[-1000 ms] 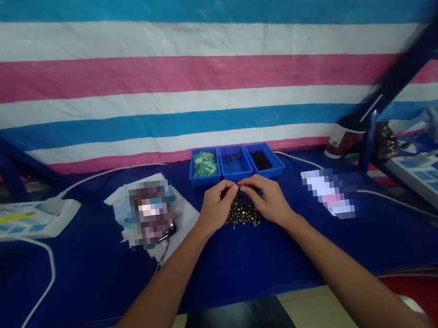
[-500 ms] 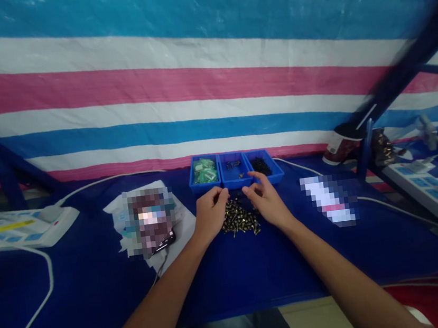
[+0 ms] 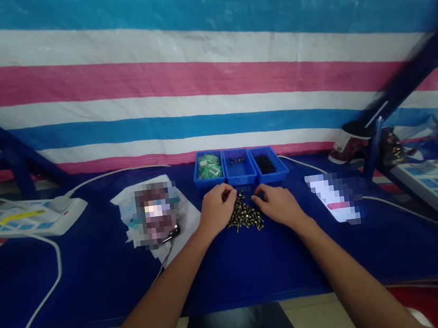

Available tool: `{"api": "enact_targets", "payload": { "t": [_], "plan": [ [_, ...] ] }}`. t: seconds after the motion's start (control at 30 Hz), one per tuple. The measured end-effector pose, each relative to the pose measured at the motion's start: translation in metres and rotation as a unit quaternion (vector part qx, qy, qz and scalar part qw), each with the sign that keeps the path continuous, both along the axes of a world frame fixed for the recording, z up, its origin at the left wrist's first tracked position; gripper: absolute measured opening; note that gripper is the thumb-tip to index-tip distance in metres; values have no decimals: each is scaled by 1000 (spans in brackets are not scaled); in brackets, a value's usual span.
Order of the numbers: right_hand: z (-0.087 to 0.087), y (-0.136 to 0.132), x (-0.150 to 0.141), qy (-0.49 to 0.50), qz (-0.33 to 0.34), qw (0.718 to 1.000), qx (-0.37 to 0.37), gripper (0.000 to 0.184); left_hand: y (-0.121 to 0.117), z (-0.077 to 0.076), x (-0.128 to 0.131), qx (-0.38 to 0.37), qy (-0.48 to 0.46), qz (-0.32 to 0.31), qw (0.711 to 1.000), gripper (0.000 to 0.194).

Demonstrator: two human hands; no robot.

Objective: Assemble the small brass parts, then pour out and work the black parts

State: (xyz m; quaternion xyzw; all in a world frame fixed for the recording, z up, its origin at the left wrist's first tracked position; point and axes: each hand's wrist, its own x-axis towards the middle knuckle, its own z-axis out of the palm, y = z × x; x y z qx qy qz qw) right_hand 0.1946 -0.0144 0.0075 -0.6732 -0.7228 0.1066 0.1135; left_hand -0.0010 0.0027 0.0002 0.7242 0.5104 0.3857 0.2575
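Observation:
A pile of small brass-coloured screws (image 3: 245,216) lies loose on the blue table. My left hand (image 3: 218,206) is at its left edge, thumb and forefinger closed in a pinch; whatever is between the tips is too small to make out. On the right side of the pile, my right hand (image 3: 279,204) has its fingers bent, with a small gap between thumb and forefinger and nothing visible in it. Just beyond the hands stand three blue bins: a left bin (image 3: 210,183) with green-tinted packets, a middle bin (image 3: 241,177) with several small screws, and a right bin (image 3: 273,177) with small black pieces.
Papers and a phone (image 3: 175,232) with a cable lie left on the blue tabletop (image 3: 252,271). A bright, blurred-out device (image 3: 329,198) lies right. Power strips (image 3: 66,217) with white cables occupy both sides. A striped sheet (image 3: 191,71) hangs behind.
My right hand has drawn back from the middle bin to the pile, its stretched forefinger now bent. My left hand stays by the pile. The whole view has shifted slightly.

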Motion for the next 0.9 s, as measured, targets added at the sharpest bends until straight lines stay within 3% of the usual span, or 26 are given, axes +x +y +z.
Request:
{"api": "enact_targets", "payload": {
  "t": [0.2,0.9],
  "plan": [
    [-1,0,-3,-11,54,998,-21,22,1,1,0,7,9,-10,1000,17],
    [-2,2,-1,63,42,997,15,22,-2,3,1,-1,-9,-7,1000,16]
  ]
}}
